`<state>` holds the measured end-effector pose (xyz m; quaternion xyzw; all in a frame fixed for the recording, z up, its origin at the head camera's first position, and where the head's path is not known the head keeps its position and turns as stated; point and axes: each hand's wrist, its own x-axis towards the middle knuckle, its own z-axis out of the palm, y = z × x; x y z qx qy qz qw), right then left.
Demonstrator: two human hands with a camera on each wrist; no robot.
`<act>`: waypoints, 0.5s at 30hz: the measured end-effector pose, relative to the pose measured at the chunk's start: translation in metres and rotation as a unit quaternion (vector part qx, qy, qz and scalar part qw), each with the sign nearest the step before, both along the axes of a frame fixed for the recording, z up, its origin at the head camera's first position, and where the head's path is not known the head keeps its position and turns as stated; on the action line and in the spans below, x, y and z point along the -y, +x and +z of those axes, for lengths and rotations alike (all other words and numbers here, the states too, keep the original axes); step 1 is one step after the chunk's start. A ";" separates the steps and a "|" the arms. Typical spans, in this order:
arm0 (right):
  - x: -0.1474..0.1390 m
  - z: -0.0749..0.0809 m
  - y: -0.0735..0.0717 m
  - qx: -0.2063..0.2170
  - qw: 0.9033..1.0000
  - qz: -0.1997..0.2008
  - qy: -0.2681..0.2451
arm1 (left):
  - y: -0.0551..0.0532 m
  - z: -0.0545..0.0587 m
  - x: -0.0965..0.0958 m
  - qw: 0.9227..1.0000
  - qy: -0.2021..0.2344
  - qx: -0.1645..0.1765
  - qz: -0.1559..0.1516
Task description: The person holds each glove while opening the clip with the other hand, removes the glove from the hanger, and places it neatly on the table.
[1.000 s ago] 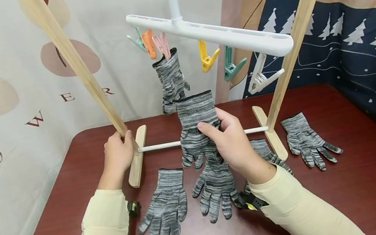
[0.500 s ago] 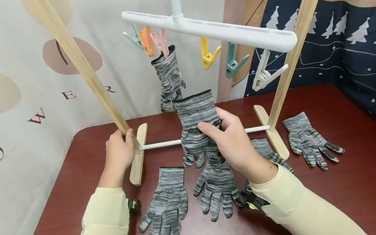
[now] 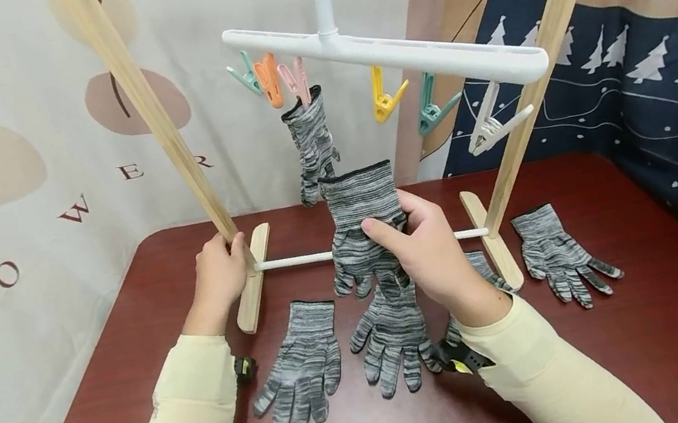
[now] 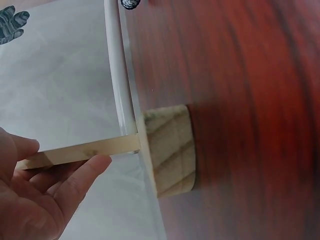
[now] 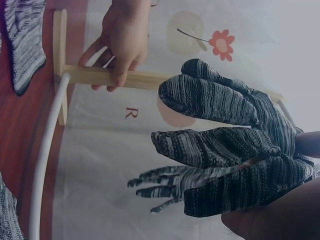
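My left hand (image 3: 221, 274) grips the left wooden post (image 3: 155, 115) low down, just above its foot; the left wrist view shows thumb and fingers around the post (image 4: 90, 148). In my right hand (image 3: 430, 248) is a grey striped knit glove (image 3: 360, 196), cuff up and fingers down, the thumb pressed across its front. Behind it another glove (image 3: 311, 137) hangs by its cuff from a pink clothespin (image 3: 295, 83) on the white hanger (image 3: 433, 52). In the right wrist view the held glove's fingers (image 5: 210, 100) spread toward the camera.
Orange (image 3: 268, 82), yellow (image 3: 385, 96), white (image 3: 491, 130) and green clothespins (image 3: 432, 106) hang from the hanger without gloves. Several gloves lie on the red-brown table (image 3: 146, 313), including a left glove (image 3: 301, 365) and a far-right glove (image 3: 554, 253). A white bar (image 3: 296, 260) joins the rack's feet.
The hanger has turned slightly, its right end swinging a little to the right. Both hands keep their holds; the whole head view has shifted slightly.
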<state>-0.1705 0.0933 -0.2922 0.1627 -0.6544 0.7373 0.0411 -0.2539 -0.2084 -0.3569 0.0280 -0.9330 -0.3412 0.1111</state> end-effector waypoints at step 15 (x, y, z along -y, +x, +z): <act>0.000 -0.001 0.004 -0.006 0.999 0.021 0.028 | 0.001 -0.002 0.001 1.000 0.001 -0.004 -0.001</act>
